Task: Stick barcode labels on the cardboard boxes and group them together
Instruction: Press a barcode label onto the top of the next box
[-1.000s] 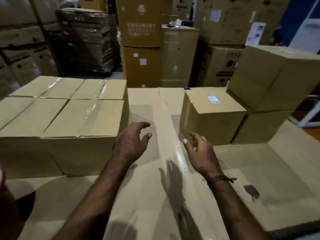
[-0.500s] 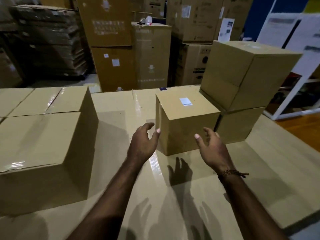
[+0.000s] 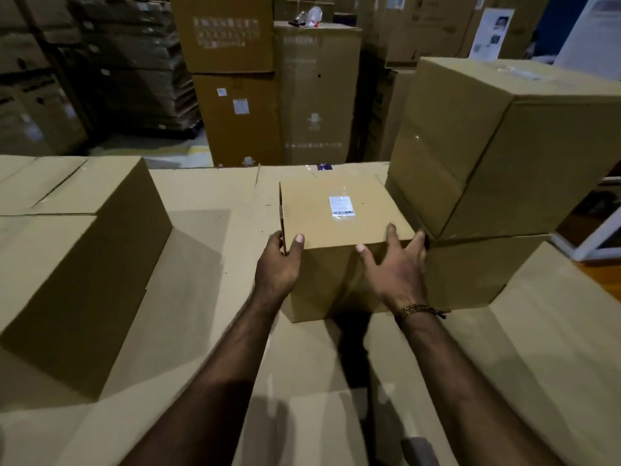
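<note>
Grouping step: left hand grips the labelled box corner, right hand spread wide on its front; next, a two-handed lift toward the box group.

I see two arms reaching out from the bottom of my view, and both are bare. There are no sleeves on them at all, all the way down to the edge of the picture. My left hand has no ring, no watch and no glove. My right hand has no glove either. On the right wrist I wear a thin bracelet. It looks like a braided or beaded band in brown and gold. A small dark end of it sticks out to the side.
</note>
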A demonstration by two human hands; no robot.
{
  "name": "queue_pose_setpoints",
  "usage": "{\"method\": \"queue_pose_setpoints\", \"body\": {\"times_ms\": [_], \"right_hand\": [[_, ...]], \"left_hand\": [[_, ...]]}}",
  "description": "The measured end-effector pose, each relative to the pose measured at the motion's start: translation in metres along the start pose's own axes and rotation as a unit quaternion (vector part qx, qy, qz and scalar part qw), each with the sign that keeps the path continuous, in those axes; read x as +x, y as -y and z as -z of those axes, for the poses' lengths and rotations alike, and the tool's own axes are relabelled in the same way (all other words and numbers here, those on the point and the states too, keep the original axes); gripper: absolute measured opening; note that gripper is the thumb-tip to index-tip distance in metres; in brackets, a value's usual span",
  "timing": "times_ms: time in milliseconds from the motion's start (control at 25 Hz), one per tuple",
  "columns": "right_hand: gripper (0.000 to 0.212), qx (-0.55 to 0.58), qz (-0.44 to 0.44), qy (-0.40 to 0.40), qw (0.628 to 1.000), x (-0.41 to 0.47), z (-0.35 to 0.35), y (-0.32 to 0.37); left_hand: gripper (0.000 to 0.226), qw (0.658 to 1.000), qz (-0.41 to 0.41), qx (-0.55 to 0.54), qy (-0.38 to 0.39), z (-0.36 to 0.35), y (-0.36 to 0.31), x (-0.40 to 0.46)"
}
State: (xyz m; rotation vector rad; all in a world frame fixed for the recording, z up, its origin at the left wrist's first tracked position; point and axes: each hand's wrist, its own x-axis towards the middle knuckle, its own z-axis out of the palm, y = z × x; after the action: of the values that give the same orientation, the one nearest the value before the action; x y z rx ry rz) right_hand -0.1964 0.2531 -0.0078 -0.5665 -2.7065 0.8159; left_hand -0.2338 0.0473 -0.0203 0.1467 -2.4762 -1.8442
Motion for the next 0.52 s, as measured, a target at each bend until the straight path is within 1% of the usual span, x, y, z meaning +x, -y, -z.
{"method": "queue_pose_setpoints", "body": {"times_ms": [80, 200, 280, 440, 520], "right_hand": [[0.085, 0.032, 0.012, -0.025, 0.999, -0.001, -0.005, -0.003], [0.082, 0.061, 0.013, -0.064, 0.996, -0.006, -0.004, -0.004], [0.087, 0.070, 0.014, -0.073, 0.995, -0.014, 0.002, -0.001], [0.103, 0.100, 0.007, -0.075, 0.992, -0.044, 0.012, 0.012], [0.105, 0.111, 0.009, -0.078, 0.991, -0.065, 0.017, 0.020]], "left_hand": [[0.048, 1.000, 0.010, -0.010, -0.017, -0.003, 0.001, -0.005], [0.044, 0.999, 0.025, 0.003, -0.042, 0.004, -0.001, -0.016], [0.042, 0.998, 0.027, 0.008, -0.050, 0.015, 0.000, -0.031], [0.040, 0.997, 0.037, 0.007, -0.066, 0.049, -0.002, -0.071], [0.036, 0.996, 0.041, 0.001, -0.080, 0.071, -0.004, -0.091]]}}
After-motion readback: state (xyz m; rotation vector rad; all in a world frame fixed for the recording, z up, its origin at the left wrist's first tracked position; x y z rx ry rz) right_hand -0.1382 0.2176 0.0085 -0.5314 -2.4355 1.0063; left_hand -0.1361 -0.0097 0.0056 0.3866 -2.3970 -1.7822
